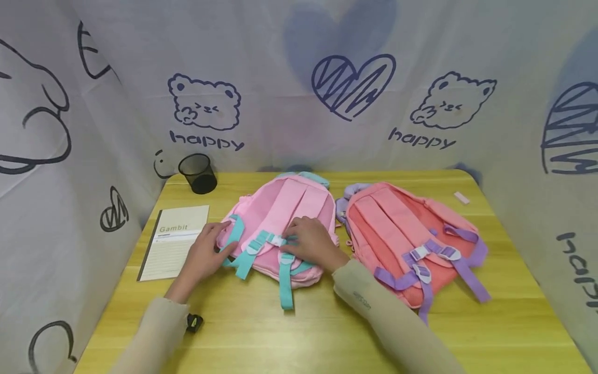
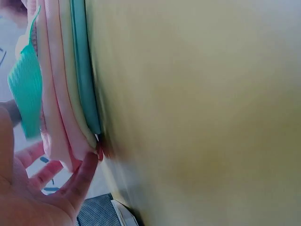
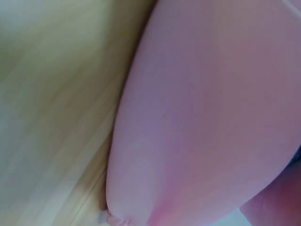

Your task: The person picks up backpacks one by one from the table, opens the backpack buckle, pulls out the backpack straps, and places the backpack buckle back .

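A pink backpack (image 1: 266,208) with teal straps lies on the table, its shoulder straps facing up. My left hand (image 1: 205,249) is at its left side, and in the left wrist view the extended fingers (image 2: 84,181) touch the bag's lower side edge. A loose teal strap (image 2: 26,89) hangs close to the thumb there. Over the bag's middle, my right hand (image 1: 310,241) rests by the white buckle (image 1: 275,240) of the teal chest strap; I cannot tell whether it pinches the strap. The pink fabric (image 3: 202,108) fills most of the right wrist view.
A coral backpack (image 1: 388,223) with purple straps lies to the right. On the left are a notebook (image 1: 173,241) marked "Gambit", a black mesh pen cup (image 1: 198,174) and a small black object (image 1: 194,322) by the left sleeve. A small pale piece (image 1: 461,197) lies far right.
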A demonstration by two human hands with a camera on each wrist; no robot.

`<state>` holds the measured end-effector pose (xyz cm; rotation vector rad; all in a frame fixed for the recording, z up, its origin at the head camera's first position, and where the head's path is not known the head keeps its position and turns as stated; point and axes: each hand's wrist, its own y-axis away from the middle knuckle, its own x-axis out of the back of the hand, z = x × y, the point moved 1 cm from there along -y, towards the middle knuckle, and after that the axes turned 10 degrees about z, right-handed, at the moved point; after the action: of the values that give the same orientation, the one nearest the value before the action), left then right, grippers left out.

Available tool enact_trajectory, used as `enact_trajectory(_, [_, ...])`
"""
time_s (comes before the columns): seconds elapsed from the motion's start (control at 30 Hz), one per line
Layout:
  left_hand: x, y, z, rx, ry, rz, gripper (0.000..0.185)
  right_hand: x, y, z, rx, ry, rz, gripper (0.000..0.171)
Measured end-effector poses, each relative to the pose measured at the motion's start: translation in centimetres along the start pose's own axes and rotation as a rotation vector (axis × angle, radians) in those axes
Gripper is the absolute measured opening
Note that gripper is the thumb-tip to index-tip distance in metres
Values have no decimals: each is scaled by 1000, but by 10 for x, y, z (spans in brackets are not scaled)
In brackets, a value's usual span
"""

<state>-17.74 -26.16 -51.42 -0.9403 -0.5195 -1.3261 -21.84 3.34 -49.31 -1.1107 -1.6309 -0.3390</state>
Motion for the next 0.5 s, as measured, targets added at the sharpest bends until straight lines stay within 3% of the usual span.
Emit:
enact_trajectory(0.2, [2,26,13,-2,-7,-33,61,15,14,4,-10,-22,-91,28])
enact_trajectory(0.5, [5,59,32,-27,-65,-64,62,22,30,11,43,-29,-128,27])
